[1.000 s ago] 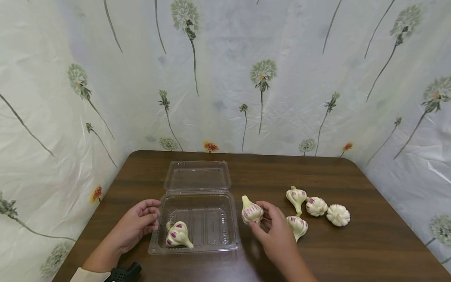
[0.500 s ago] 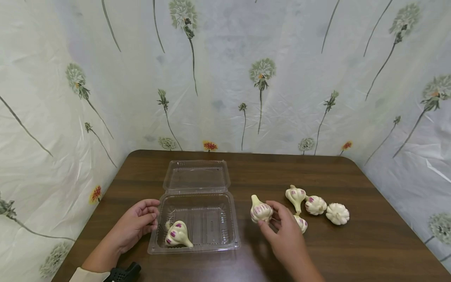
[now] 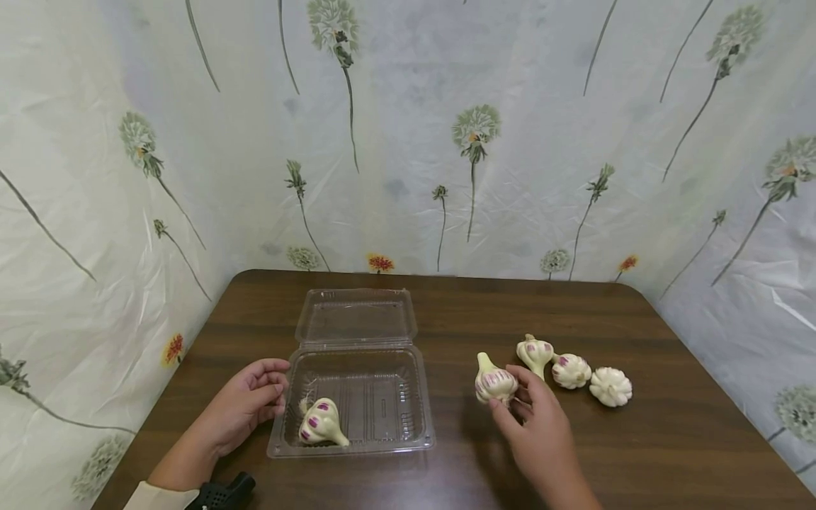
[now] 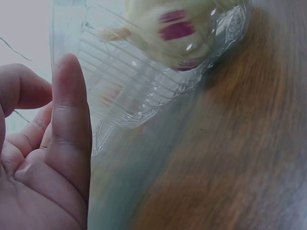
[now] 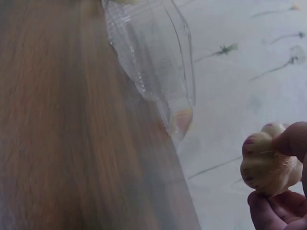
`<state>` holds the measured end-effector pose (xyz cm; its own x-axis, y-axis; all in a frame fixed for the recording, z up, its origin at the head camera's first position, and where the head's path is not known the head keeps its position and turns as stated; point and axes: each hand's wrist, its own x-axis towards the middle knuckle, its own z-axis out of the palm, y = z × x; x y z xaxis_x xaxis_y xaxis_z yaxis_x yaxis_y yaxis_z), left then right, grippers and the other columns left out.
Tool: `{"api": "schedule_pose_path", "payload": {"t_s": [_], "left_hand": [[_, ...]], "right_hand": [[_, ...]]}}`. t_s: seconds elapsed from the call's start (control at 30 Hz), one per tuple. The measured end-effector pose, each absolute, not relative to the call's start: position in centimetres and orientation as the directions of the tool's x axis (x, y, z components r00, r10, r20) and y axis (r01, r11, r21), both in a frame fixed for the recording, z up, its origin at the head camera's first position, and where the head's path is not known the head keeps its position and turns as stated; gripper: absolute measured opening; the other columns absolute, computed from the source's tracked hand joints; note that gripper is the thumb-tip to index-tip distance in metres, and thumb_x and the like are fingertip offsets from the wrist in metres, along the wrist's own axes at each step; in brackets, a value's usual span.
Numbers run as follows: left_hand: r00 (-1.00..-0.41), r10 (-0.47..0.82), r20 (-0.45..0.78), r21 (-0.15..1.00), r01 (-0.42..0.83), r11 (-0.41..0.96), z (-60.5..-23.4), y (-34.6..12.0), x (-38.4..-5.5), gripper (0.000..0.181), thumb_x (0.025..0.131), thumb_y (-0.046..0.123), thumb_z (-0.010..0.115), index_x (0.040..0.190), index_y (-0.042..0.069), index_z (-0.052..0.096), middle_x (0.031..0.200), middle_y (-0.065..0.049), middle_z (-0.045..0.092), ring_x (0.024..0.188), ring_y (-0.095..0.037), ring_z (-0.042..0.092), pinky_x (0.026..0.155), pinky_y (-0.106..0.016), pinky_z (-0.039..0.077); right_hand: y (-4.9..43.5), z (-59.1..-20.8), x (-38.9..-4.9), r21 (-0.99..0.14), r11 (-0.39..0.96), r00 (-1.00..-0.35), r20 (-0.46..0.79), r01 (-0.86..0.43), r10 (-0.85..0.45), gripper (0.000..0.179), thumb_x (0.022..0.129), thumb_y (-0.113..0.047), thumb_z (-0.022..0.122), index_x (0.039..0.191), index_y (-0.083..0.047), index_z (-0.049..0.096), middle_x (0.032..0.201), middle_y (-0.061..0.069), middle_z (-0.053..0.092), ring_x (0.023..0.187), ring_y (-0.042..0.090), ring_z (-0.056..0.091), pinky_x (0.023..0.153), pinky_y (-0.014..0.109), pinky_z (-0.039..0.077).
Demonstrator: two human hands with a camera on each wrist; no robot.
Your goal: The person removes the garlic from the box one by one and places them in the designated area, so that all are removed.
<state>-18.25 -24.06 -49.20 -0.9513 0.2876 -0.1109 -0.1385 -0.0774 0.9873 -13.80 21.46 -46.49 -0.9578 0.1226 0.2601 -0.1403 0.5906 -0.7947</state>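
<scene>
My right hand [image 3: 538, 432] holds a garlic bulb [image 3: 496, 384] by its root end, pinched between thumb and fingers, its pale neck tilted up and to the left. The same bulb [image 5: 261, 163] shows in the right wrist view with fingers on both sides. My left hand [image 3: 245, 404] sits at the left rim of a clear plastic clamshell box [image 3: 382, 448], fingers loosely bent and fingertips right at the edge. In the left wrist view the thumb [image 4: 70, 110] overlaps the box's edge. One purple-marked garlic bulb [image 3: 321, 423] lies in the box's front left corner.
Right of the held bulb, a garlic bulb [image 3: 534, 350], another bulb [image 3: 571, 371] and a whiter bulb [image 3: 610, 387] lie on the brown wooden table [image 3: 676, 439]. The box's lid [image 3: 357, 319] lies folded back behind it. A flower-printed sheet [image 3: 395, 142] surrounds the table.
My right hand has moved right with the garlic bulb, away from the box, and now hides another bulb on the table. The left hand and the box have stayed put.
</scene>
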Motion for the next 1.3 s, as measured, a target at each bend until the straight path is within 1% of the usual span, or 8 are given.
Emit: {"api": "schedule_pose_path", "payload": {"t_s": [0.3,0.37,0.4,0.53,0.63,0.9,1.1,1.3], "left_hand": [[-0.952,0.284,-0.115,0.987,-0.142,-0.076,-49.3,-24.1,-18.3,0.040,0.106,0.004,0.057,0.142,-0.003,0.042,0.106,0.000,0.059,0.085,-0.011,0.063,0.078,-0.025,0.061],[-0.952,0.285,-0.114,0.988,-0.139,-0.071,-49.3,-24.1,-18.3,0.041,0.106,0.005,0.057,0.142,-0.003,0.041,0.107,0.000,0.060,0.085,-0.011,0.063,0.078,-0.025,0.061],[-0.952,0.285,-0.113,0.988,-0.138,-0.068,-49.3,-24.1,-18.4,0.041,0.106,0.005,0.057,0.143,-0.003,0.041,0.107,0.000,0.060,0.085,-0.011,0.063,0.078,-0.025,0.061],[-0.953,0.282,-0.114,0.988,-0.138,-0.067,-49.4,-24.1,-18.4,0.040,0.106,0.004,0.057,0.142,-0.002,0.042,0.107,0.000,0.060,0.085,-0.011,0.063,0.078,-0.025,0.061],[-0.953,0.281,-0.113,0.988,-0.137,-0.070,-49.5,-24.2,-18.5,0.039,0.106,0.004,0.057,0.141,-0.002,0.043,0.106,0.000,0.060,0.085,-0.010,0.063,0.078,-0.025,0.061],[-0.954,0.280,-0.109,0.988,-0.135,-0.075,-49.6,-24.2,-18.5,0.038,0.106,0.004,0.057,0.141,-0.001,0.043,0.106,0.000,0.060,0.085,-0.011,0.063,0.078,-0.025,0.061],[-0.955,0.277,-0.109,0.989,-0.134,-0.071,-49.6,-24.1,-18.5,0.040,0.105,0.004,0.057,0.142,-0.002,0.042,0.106,0.000,0.059,0.085,-0.010,0.062,0.078,-0.024,0.061],[-0.953,0.280,-0.113,0.988,-0.138,-0.071,-49.5,-24.3,-18.5,0.042,0.106,0.004,0.056,0.144,-0.003,0.041,0.107,0.000,0.059,0.086,-0.010,0.062,0.078,-0.024,0.061]], "right_hand": [[22.6,-46.6,-13.2,-0.787,0.602,-0.943,0.290,-0.138,0.163,0.056,0.096,-0.016,0.077,0.146,-0.006,0.053,0.141,0.016,0.058,0.120,0.029,0.063,0.092,0.004,0.047],[22.9,-46.8,-13.1,-0.779,0.612,-0.939,0.298,-0.134,0.174,0.055,0.096,-0.015,0.077,0.145,-0.006,0.054,0.141,0.015,0.058,0.117,0.019,0.063,0.091,0.002,0.046],[23.1,-46.9,-13.1,-0.776,0.616,-0.936,0.303,-0.134,0.178,0.055,0.096,-0.015,0.077,0.145,-0.006,0.054,0.140,0.015,0.058,0.116,0.016,0.063,0.091,0.001,0.046],[23.6,-46.6,-13.3,-0.779,0.614,-0.940,0.290,-0.124,0.179,0.056,0.097,-0.018,0.076,0.146,-0.005,0.053,0.139,0.016,0.059,0.118,0.019,0.064,0.090,0.000,0.045],[24.1,-46.3,-13.4,-0.771,0.626,-0.941,0.288,-0.119,0.176,0.057,0.099,-0.021,0.074,0.149,-0.005,0.051,0.140,0.018,0.059,0.123,0.033,0.063,0.090,-0.003,0.042],[25.8,-46.4,-13.3,-0.756,0.643,-0.933,0.308,-0.121,0.186,0.058,0.100,-0.018,0.072,0.152,-0.005,0.050,0.144,0.021,0.056,0.125,0.034,0.060,0.091,-0.004,0.039],[27.3,-46.6,-13.0,-0.749,0.658,-0.933,0.286,-0.077,0.217,0.058,0.101,-0.024,0.071,0.152,-0.006,0.050,0.145,0.022,0.056,0.124,0.028,0.061,0.089,-0.004,0.040],[28.5,-46.9,-12.7,-0.779,0.626,-0.942,0.228,-0.026,0.245,0.063,0.103,-0.031,0.068,0.155,-0.004,0.045,0.146,0.027,0.055,0.128,0.037,0.060,0.084,-0.004,0.041]]}}
